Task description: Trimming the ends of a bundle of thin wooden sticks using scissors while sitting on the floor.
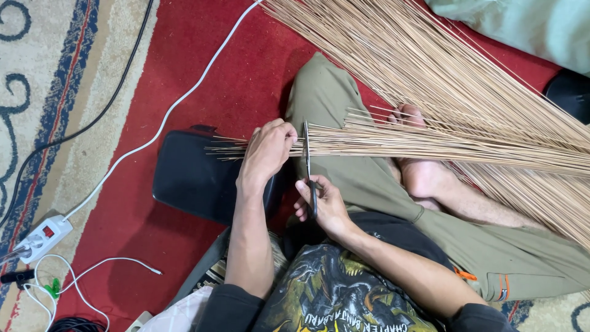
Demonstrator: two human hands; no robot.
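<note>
My left hand [268, 150] grips the near end of a bundle of thin tan sticks [430, 140] that lies across my lap and runs off to the right. My right hand [324, 203] holds black-handled scissors [308, 169] upright, blades set across the bundle just right of my left hand. Short stick ends [226, 147] poke out to the left of my left fist. My bare foot [421, 175] rests under the sticks.
A large fan of the same sticks [442, 67] spreads over the red carpet at upper right. A black cushion [193, 178] lies at my left knee. A white power strip [42, 237] with white and black cables sits at left. Pale green fabric [528, 24] lies at top right.
</note>
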